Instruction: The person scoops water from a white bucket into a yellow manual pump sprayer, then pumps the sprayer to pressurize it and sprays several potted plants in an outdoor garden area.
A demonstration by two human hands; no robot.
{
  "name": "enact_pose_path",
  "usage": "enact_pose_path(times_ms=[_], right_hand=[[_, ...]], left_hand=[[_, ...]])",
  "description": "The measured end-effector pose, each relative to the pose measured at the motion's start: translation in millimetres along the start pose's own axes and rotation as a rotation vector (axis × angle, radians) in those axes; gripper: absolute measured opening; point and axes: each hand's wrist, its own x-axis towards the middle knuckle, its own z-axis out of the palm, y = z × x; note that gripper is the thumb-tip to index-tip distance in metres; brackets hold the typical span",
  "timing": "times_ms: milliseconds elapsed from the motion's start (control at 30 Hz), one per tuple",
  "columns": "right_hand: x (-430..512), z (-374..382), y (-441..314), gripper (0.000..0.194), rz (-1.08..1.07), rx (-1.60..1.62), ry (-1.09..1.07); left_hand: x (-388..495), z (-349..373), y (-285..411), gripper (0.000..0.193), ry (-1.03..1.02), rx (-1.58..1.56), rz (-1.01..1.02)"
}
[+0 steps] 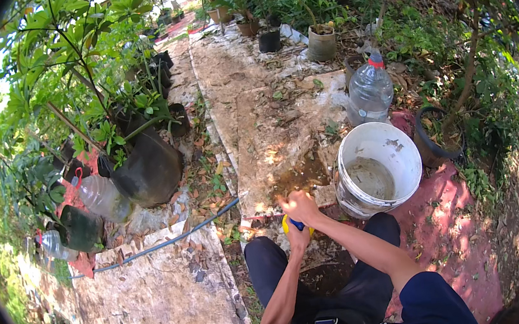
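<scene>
My left hand (298,237) is closed around a blue and yellow object (295,223) between my knees; its kind cannot be told, as both hands hide much of it. Just above it, my right hand (301,206) is bent over the object's top, fingers curled. Whether those fingers grip it cannot be told. Wet, brown ground cover (305,171) lies just beyond my hands. To their right stands a dirty white plastic bucket (345,186), with a little murky water or residue at its bottom.
Behind the bucket stands a large clear plastic bottle (370,88) with a red cap. A grey-blue hose (173,240) crosses the sheets at left. Black plant pots (148,169) and more bottles (102,197) line the left side. A potted shrub (433,143) stands right of the bucket.
</scene>
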Motion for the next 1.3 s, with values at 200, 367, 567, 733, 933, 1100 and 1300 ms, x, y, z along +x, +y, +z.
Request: enact_pose_path(times_ms=[200, 367, 567, 733, 933, 1100, 1300], right_hand=[[-2.0, 8.5, 2.7, 0.044, -0.025, -0.076, 0.048], [-15.9, 16.6, 14.7, 0.047, 0.05, -0.097, 0.034], [-21.3, 20.8, 22.8, 0.043, -0.024, -0.088, 0.038], [-34.2, 29.9, 40.7, 0.042, -0.05, -0.097, -0.046], [-22.9, 29.5, 50.4, 0.047, -0.05, -0.135, -0.208], [-8.2, 18.6, 43.3, 0.05, -0.041, -0.186, -0.358], [-2.6, 8.1, 35.1, 0.047, 0.012, -0.197, -0.384]], left_hand=[[1.2, 4.3, -9.0, 0.065, 0.07, 0.067, 0.032], [-3.1, 10.5, -24.5, 0.066, 0.089, 0.061, 0.158], [-4.5, 12.2, -19.7, 0.066, 0.087, 0.001, 0.155], [-20.0, 10.4, -15.3, 0.066, 0.007, -0.049, 0.106], [-25.1, 14.5, -10.1, 0.066, 0.062, -0.126, 0.137], [-12.5, 13.6, -9.5, 0.068, 0.081, -0.091, 0.12], [-7.0, 13.0, -10.8, 0.073, 0.083, 0.006, 0.049]])
